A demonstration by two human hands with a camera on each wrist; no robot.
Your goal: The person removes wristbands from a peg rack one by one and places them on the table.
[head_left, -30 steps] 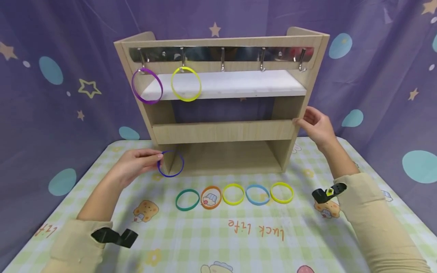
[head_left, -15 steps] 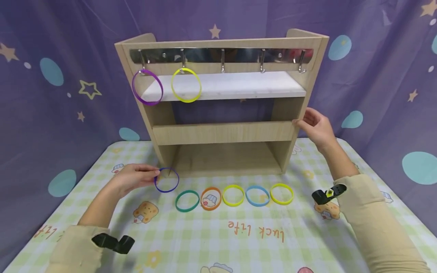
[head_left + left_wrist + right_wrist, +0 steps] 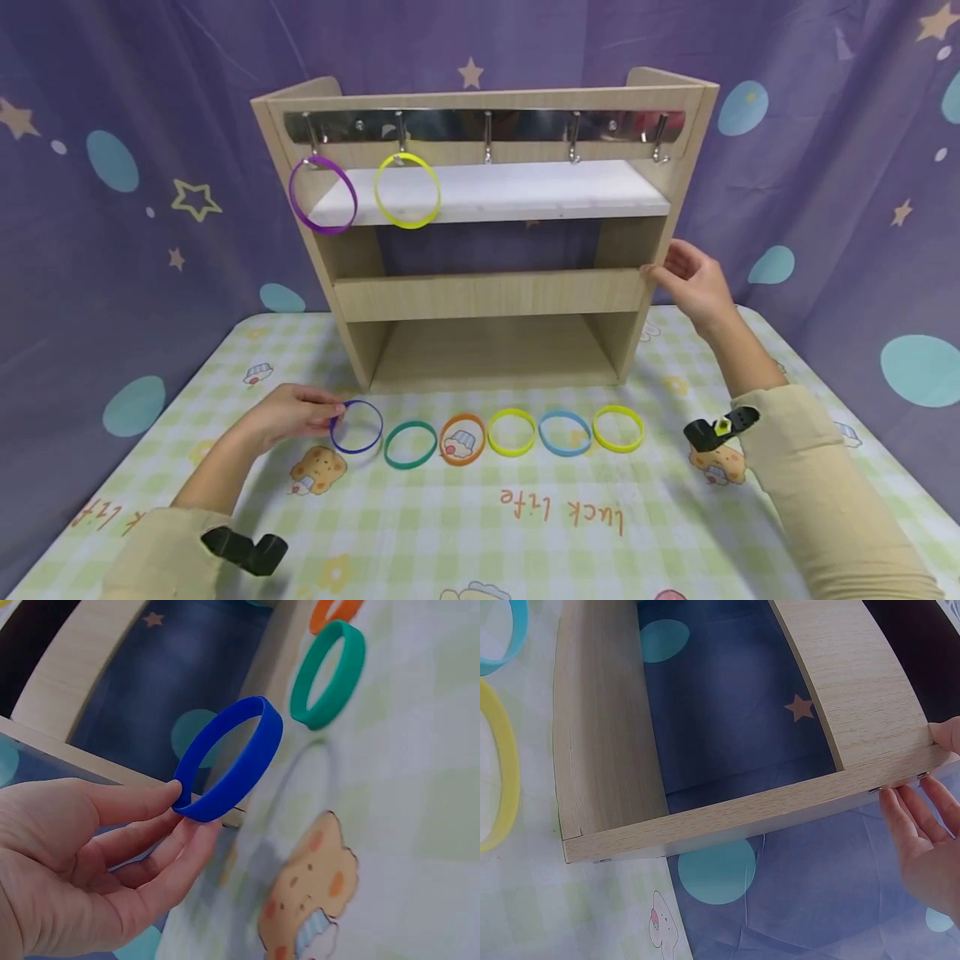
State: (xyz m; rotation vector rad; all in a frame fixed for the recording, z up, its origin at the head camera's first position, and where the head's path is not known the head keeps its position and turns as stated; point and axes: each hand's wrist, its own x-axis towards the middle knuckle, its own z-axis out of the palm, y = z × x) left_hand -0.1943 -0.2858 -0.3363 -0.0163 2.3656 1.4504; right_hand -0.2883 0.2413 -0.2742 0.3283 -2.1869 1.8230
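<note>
My left hand (image 3: 296,414) pinches a dark blue silicone wristband (image 3: 244,776) between thumb and fingers. The band is tilted above the tablecloth, its shadow apart from it, just left of a green wristband (image 3: 410,466). On the other side, my right hand (image 3: 696,287) holds the right side panel of a wooden shelf (image 3: 487,296), thumb at the front edge and fingers against the outer face. A purple wristband (image 3: 327,231) hangs on the leftmost hook of the metal strip (image 3: 442,127), and a yellow wristband (image 3: 408,226) on the hook beside it.
Right of the green band, an orange wristband (image 3: 462,462), a yellow one, a light blue wristband (image 3: 565,452) and another yellow one lie in a row before the shelf. A checked tablecloth (image 3: 420,533) covers the table. A purple curtain (image 3: 817,183) stands behind.
My left hand has carried the blue wristband down and toward me, from the shelf's lower left corner to the left end of the row. My right hand stays at the side panel.
</note>
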